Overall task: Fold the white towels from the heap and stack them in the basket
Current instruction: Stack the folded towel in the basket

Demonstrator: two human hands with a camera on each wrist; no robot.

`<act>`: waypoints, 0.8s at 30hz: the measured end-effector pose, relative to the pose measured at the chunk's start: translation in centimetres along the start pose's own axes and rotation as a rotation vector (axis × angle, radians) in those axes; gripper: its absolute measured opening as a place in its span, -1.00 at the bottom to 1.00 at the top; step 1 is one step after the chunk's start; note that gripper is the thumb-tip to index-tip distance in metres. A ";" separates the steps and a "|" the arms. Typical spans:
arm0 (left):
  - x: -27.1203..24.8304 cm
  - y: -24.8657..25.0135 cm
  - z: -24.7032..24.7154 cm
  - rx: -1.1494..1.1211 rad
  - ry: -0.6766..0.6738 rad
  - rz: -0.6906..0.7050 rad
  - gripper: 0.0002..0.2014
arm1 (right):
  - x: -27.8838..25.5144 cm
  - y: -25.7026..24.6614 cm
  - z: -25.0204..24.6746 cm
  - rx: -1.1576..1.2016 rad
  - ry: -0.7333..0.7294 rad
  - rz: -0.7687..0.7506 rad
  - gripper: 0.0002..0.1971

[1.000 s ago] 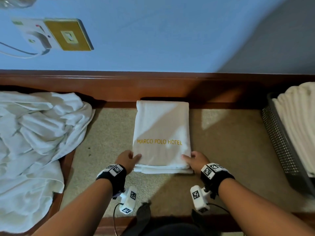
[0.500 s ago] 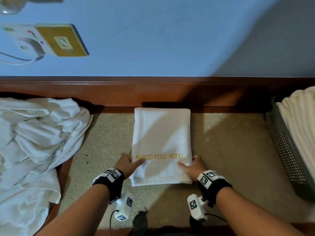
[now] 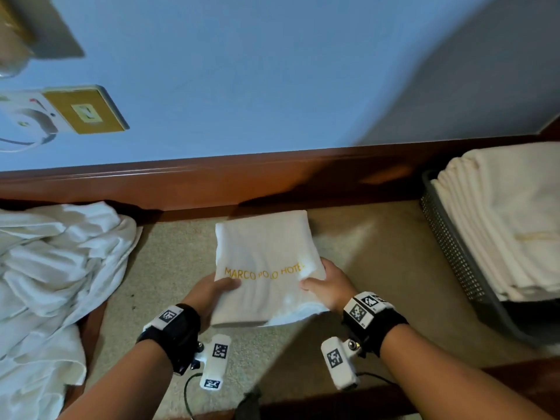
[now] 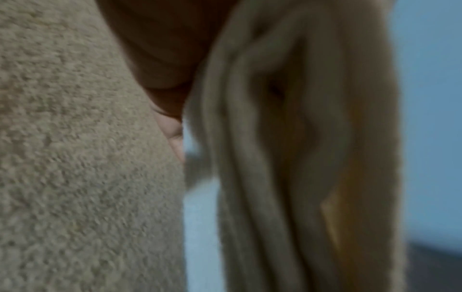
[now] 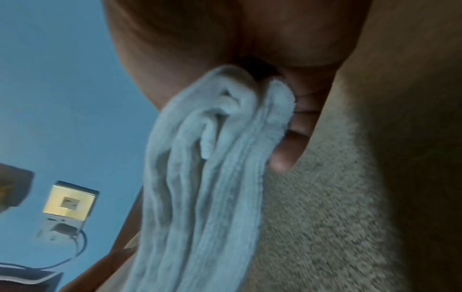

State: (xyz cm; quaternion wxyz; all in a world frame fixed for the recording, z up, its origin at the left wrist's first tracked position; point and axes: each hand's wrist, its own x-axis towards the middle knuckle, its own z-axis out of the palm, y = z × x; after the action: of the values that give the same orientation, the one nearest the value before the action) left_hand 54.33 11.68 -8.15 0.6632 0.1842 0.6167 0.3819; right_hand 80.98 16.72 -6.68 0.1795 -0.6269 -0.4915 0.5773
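Left of the folded towel lies the heap of unfolded white towels, well apart from it. The left hand pinches the towel's near left edge, thumb on top, fingers underneath. The towel itself, lettered in gold, sits between the 2 hands, just above the beige carpet. The right hand pinches the near right edge the same way, where 1 loose layer sags below. Right of the towel stands the basket, already stacked with folded towels. To carry well, I judge both grips should gather every layer and keep the towel level.
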 end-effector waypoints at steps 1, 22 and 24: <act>-0.5 0.4 0.6 0.000 -0.019 0.005 -0.38 | -0.6 -0.2 -0.8 0.012 0.008 -0.010 -0.64; -9.2 6.5 34.1 0.078 -0.317 0.460 -0.28 | -11.6 1.5 -33.3 -0.103 0.354 -0.407 -0.55; -9.5 7.3 38.6 0.071 -0.369 0.509 -0.27 | -12.7 1.3 -37.5 -0.103 0.425 -0.467 -0.52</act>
State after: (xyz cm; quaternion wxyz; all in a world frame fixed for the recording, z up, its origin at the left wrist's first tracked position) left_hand 89.76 18.13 10.18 0.6404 0.4216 0.4330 0.4740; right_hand 117.21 18.50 9.35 0.3739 -0.6119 -0.6023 0.3507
